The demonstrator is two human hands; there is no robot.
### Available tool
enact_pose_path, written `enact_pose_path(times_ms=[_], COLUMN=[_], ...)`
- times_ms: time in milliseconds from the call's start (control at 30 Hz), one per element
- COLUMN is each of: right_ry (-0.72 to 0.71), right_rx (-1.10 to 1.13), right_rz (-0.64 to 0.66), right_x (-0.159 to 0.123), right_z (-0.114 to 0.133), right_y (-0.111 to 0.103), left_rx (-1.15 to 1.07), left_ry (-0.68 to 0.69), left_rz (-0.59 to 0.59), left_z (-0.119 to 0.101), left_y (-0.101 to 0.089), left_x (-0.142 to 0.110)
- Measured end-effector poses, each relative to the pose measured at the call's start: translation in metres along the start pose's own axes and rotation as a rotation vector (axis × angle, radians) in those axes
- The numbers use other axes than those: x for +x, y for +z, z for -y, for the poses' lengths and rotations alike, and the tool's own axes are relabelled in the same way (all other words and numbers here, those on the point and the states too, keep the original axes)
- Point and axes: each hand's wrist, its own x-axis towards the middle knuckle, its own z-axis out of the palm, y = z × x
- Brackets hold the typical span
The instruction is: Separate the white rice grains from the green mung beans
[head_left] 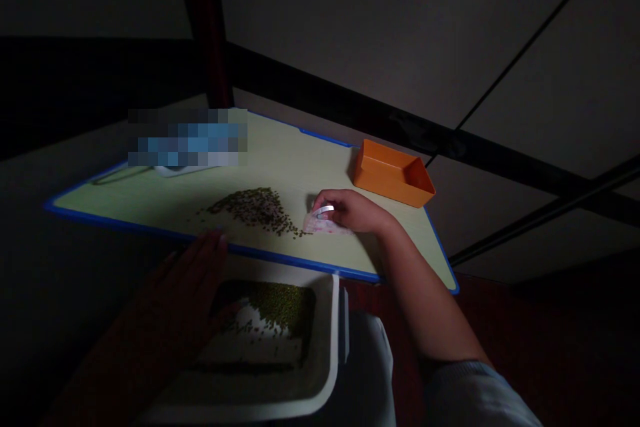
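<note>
My right hand (353,210), its fingers curled in a pinch, holds a thin pinkish-white flat piece (330,225) with a white curved strip at its top. The piece's lower edge is on the pale table, just right of a loose heap of small green and dark beans (257,208). In deep shadow, my left hand (193,273) has its fingers stretched out near the table's front edge, above the left side of a white plastic tub (327,347). Green beans (280,303) lie along the far side inside the tub. I see nothing in the left hand.
An orange open box (393,177) stands at the table's back right. A blurred-out blue and white item (193,147) lies at the back left. The pale tabletop (295,167) has a blue rim. Behind it is a wall with dark bands.
</note>
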Motion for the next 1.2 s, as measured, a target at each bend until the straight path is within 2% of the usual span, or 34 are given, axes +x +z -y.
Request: enact_pose_path(times_ms=[200, 600, 1200], right_ry=[0.050, 0.080, 0.051], right_rx=[0.037, 0.083, 0.041], right_rz=[0.041, 0.113, 0.083], right_x=[-0.0040, -0.0078, -0.0073], right_z=[-0.0002, 0.0014, 0.0019], right_y=[-0.0047, -0.0063, -0.0045], left_rx=[-0.033, -0.085, -0.109], left_ry=[-0.034, -0.091, -0.096], left_rz=[0.037, 0.065, 0.063], left_z=[0.0004, -0.0028, -0.0023], left_y=[0.0046, -0.0007, 0.0018], left_x=[-0.0037, -0.0010, -0.0025])
